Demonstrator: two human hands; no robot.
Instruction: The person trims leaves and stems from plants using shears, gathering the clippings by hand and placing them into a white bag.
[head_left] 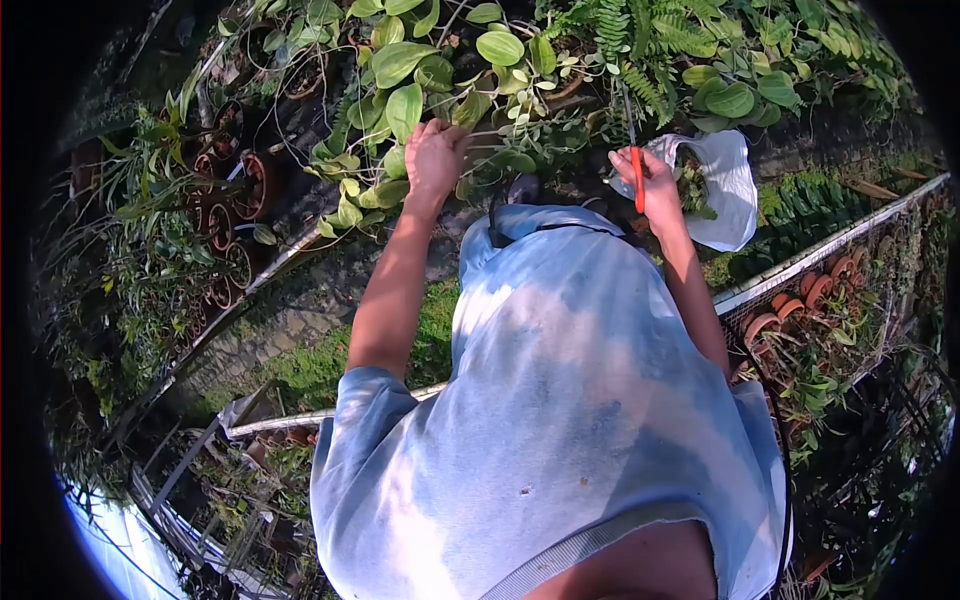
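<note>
My left hand (pixel 437 158) reaches into a broad-leaved trailing vine (pixel 404 108), its fingers curled closed among the leaves and stems. Exactly which stem or leaf lies between the fingertips is partly hidden. My right hand (pixel 655 190) is closed around orange-handled scissors (pixel 637 178), the thin blades pointing away from me toward the ferns. Whether the blades are apart cannot be made out. Just right of that hand is a white bag (pixel 728 190) with its mouth open and some green plant pieces (pixel 692 188) inside.
Fern fronds (pixel 655 50) and more leafy plants fill the far side. Clay pots (pixel 262 186) stand at the left, and others (pixel 815 290) sit behind a pale rail (pixel 800 262) at the right. Mossy ground (pixel 330 365) lies beside me.
</note>
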